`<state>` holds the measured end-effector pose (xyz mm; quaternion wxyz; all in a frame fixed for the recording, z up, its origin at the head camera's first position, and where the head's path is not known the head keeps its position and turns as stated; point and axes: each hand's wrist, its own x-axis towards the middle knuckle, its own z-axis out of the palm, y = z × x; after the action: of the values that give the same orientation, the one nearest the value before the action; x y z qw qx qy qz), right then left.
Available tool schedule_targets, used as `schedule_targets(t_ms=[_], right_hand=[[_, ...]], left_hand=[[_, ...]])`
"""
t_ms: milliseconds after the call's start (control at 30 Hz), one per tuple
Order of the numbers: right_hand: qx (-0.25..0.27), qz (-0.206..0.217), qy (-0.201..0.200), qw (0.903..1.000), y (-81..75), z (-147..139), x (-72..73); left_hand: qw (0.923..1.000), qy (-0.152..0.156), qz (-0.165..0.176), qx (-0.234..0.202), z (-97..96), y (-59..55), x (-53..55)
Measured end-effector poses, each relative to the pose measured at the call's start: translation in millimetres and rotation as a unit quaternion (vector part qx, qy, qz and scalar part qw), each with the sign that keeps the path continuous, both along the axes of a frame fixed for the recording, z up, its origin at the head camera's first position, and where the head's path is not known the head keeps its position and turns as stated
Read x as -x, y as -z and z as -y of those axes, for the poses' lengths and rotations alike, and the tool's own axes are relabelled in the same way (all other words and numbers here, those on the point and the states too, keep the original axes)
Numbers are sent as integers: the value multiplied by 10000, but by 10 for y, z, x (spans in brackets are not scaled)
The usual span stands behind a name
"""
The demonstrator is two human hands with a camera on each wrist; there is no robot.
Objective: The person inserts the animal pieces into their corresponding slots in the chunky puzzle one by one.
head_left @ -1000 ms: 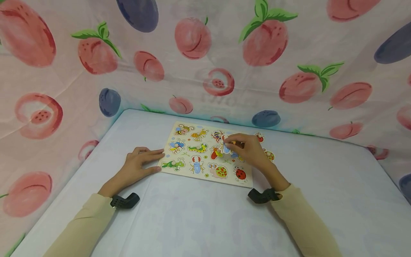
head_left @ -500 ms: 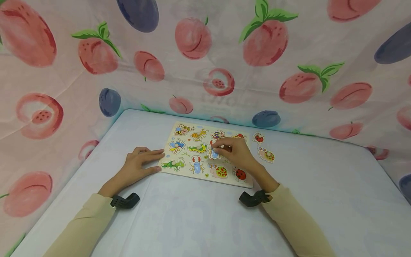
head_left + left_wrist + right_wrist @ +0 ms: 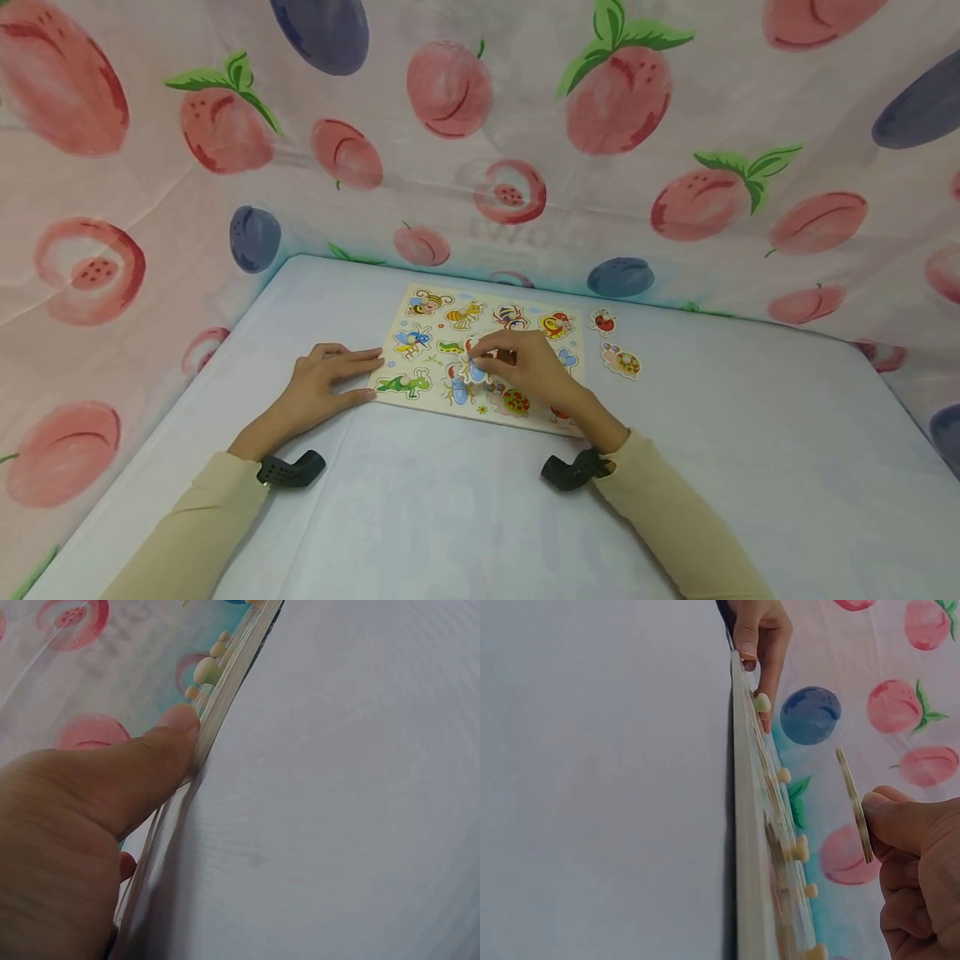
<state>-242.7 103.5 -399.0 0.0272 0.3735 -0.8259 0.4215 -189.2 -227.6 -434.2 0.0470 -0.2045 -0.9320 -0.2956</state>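
In the head view a wooden insect puzzle board [image 3: 420, 403] lies on the table. My right hand [image 3: 528, 367] is over it, thumb and fingers pinching a blue stag beetle puzzle piece [image 3: 476, 373] with red pincers. Seen edge-on in the right wrist view, that puzzle piece [image 3: 853, 804] is clear of the board. Below it, partly covered, is the board's matching beetle picture [image 3: 457, 391]. My left hand [image 3: 326, 383] rests at the board's left edge with fingers extended; its thumb [image 3: 161, 754] touches the corner in the left wrist view.
Two loose pieces, a ladybird [image 3: 603, 322] and a snail [image 3: 622, 362], lie right of the board. Several knobbed pieces sit in the board, including a green grasshopper [image 3: 405, 383]. A fruit-patterned cloth [image 3: 450, 167] hangs behind the white table [image 3: 420, 517].
My right hand has carried the stag beetle piece left and nearer me, from the board's upper right to over the beetle picture. The left hand stays put.
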Motion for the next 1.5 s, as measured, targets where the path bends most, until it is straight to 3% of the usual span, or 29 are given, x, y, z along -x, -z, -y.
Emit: schedule_targets(t_ms=[167,400,700,967,1500], right_hand=[[-11,-35,-211,9998,65,56,-7],[-102,499,-100,9987,116,120,-70],[-322,275,-84,9991,171,166,-96],[-329,536,-45,9980,201,181,-106],[-121,500,-163,9985,255,200,-88]], left_hand=[[10000,0,8,7,2,5,4],[10000,24,-14,-40,7,10,7],[10000,38,-40,-73,15,20,4],[10000,50,-19,-74,21,21,10],[9999,51,-17,-109,28,34,16]])
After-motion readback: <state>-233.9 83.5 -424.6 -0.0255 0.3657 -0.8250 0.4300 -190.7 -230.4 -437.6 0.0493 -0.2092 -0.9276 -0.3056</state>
